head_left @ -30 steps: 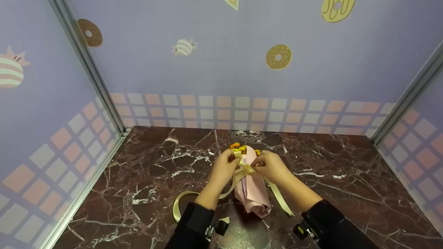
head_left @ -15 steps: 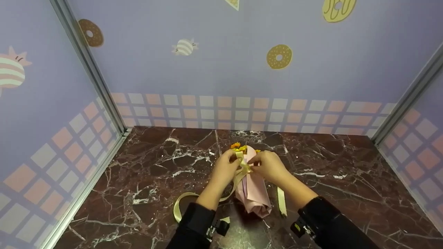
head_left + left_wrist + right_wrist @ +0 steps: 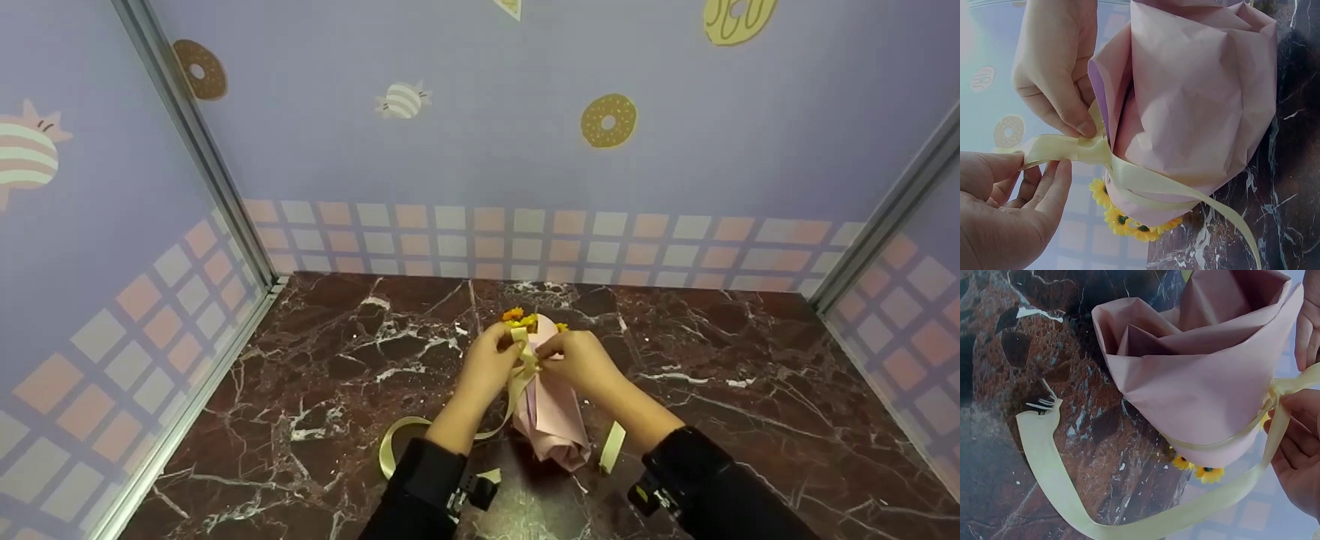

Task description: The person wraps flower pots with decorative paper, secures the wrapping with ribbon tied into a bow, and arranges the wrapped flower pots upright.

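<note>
A bouquet wrapped in pink paper (image 3: 556, 424) lies in front of me, its yellow and orange flowers (image 3: 527, 323) at the far end. Pale yellow ribbon (image 3: 1165, 180) runs round the wrap, gathered on top. My left hand (image 3: 484, 364) pinches a folded loop of this ribbon between thumb and fingers, plainest in the left wrist view. Close beside it, my right hand (image 3: 585, 361) pinches the ribbon at the gathered knot (image 3: 1275, 391). One tail with a frayed end (image 3: 1041, 419) hangs out past the right hand. Fingers partly hide the knot in the head view.
The bouquet is on a dark red marbled tabletop (image 3: 337, 375). A longer ribbon tail (image 3: 390, 442) curls over the table at left, passing under my left forearm. Lilac printed panels (image 3: 480, 150) enclose the table at the back and both sides.
My right hand has shifted slightly left, fingers closer in at the knot. The frayed ribbon tail on the right has swung inward. My left hand keeps its pinch on the loop.
</note>
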`<action>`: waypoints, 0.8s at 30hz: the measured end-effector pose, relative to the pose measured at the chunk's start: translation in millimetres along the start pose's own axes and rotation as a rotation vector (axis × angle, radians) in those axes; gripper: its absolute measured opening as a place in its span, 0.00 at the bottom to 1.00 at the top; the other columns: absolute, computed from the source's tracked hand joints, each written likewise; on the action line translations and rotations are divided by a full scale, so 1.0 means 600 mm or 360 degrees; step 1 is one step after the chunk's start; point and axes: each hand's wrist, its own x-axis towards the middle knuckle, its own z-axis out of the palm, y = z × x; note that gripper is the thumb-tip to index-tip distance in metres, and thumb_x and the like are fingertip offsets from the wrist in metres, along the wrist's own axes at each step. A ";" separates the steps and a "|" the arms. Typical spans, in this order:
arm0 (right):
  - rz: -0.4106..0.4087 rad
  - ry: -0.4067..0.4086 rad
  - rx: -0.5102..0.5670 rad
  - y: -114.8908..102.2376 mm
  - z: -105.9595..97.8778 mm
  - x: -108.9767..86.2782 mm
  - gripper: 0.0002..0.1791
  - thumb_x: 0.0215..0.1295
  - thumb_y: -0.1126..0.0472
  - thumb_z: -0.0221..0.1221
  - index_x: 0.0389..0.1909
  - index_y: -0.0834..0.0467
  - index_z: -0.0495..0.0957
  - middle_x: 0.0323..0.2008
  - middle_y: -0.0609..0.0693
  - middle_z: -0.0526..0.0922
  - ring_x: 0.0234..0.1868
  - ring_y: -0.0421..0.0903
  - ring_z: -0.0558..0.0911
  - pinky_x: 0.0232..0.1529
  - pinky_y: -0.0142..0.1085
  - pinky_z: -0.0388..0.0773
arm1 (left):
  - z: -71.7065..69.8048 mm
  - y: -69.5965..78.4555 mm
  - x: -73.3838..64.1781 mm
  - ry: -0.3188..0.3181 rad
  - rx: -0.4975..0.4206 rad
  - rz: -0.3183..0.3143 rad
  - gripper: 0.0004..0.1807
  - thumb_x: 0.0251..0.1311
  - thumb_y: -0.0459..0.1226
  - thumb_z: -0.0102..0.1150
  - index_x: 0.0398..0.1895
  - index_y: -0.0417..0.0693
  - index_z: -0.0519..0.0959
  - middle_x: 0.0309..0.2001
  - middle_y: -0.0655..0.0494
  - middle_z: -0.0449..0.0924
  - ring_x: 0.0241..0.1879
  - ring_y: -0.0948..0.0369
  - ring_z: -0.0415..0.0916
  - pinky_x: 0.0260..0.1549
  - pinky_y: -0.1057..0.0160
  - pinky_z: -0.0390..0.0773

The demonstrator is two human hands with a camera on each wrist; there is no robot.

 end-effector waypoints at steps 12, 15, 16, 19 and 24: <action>-0.0131 0.0115 -0.0072 0.002 0.007 -0.004 0.07 0.50 0.74 0.63 0.26 0.61 0.88 0.29 0.52 0.86 0.34 0.49 0.84 0.38 0.41 0.82 | 0.000 0.000 0.002 -0.0001 0.0020 -0.0002 0.02 0.61 0.28 0.60 0.33 0.39 0.76 0.33 0.50 0.78 0.36 0.56 0.76 0.39 0.60 0.80; -0.0084 0.0211 -0.0033 0.006 0.007 -0.004 0.07 0.50 0.74 0.63 0.24 0.61 0.87 0.28 0.51 0.85 0.32 0.48 0.83 0.36 0.41 0.81 | 0.000 0.001 0.002 0.0004 0.0020 -0.0014 0.03 0.61 0.29 0.60 0.33 0.39 0.75 0.33 0.50 0.78 0.35 0.56 0.76 0.37 0.61 0.80; -0.0064 0.0235 -0.0021 0.006 0.008 -0.003 0.07 0.50 0.74 0.64 0.24 0.60 0.87 0.27 0.50 0.84 0.31 0.47 0.83 0.36 0.40 0.81 | 0.001 0.001 0.002 0.0001 0.0013 -0.0022 0.02 0.62 0.29 0.59 0.33 0.39 0.75 0.33 0.50 0.78 0.36 0.57 0.76 0.37 0.62 0.81; -0.0022 0.0294 0.0009 0.008 0.011 -0.005 0.05 0.49 0.72 0.68 0.22 0.60 0.86 0.25 0.48 0.83 0.29 0.45 0.81 0.33 0.38 0.80 | 0.003 0.002 0.002 -0.0023 -0.0066 -0.0039 0.02 0.62 0.28 0.58 0.35 0.37 0.76 0.35 0.49 0.79 0.36 0.56 0.77 0.38 0.62 0.81; 0.0010 0.0356 0.0041 0.008 0.016 -0.006 0.06 0.49 0.73 0.68 0.29 0.62 0.84 0.23 0.46 0.79 0.26 0.43 0.77 0.29 0.37 0.76 | 0.005 0.001 0.001 -0.0042 -0.0110 -0.0051 0.02 0.63 0.28 0.58 0.35 0.36 0.75 0.34 0.49 0.79 0.35 0.58 0.77 0.36 0.63 0.81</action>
